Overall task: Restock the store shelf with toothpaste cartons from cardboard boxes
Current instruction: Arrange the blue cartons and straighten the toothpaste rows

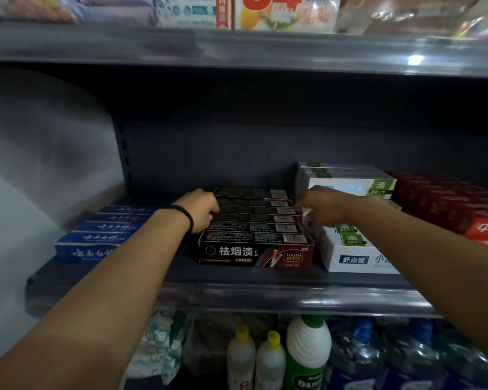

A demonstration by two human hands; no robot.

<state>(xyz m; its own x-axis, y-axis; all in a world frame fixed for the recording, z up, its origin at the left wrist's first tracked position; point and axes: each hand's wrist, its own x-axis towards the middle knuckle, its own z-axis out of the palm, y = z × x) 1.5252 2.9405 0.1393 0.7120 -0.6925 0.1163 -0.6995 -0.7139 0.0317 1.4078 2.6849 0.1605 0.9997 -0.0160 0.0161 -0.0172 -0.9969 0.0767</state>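
Both hands, left [200, 211] and right [320, 205], grip the black toothpaste cartons [255, 229] on the shelf [237, 288].

Fingertips of both hands [200, 209] hidden.

toothpaste cartons [254, 220] on shelf [237, 280], bottles [307, 353] below

grey shelf [237, 280] carries blue cartons [96, 235], black cartons [254, 235], white cartons [355, 249], red cartons [462, 209].
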